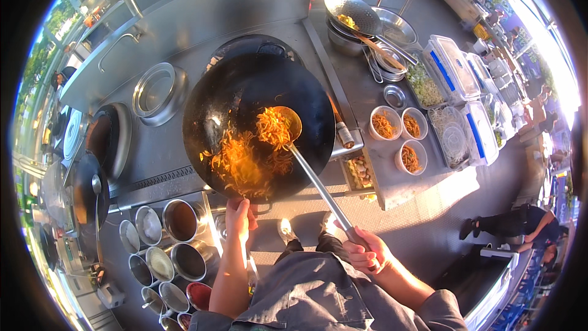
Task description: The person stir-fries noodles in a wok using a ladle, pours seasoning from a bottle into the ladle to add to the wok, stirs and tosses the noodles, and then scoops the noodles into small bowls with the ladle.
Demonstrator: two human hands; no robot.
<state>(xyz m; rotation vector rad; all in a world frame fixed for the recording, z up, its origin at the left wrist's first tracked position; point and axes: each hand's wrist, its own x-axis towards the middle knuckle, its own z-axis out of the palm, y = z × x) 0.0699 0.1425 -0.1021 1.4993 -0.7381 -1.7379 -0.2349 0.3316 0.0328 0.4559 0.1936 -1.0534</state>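
A large black wok [294, 87] is tilted in front of me, over the range. My left hand [241, 218] grips it at its near edge; the exact hold is partly hidden under the rim. Orange-brown noodles [239, 161] lie in the lower left of the bowl, some of them blurred. In my right hand [365, 250] is the dark grip of a long-handled metal ladle [317, 179]. Its round bowl is inside the wok, heaped with noodles.
Several plastic tubs of noodles [385, 124] stand on the right counter. Behind them are a perforated strainer [353, 11] and lidded containers [452, 66]. Metal pots of seasonings [179, 220] sit at lower left. A wooden-handled tool [343, 133] rests beside the wok. Another person [519, 225] is at far right.
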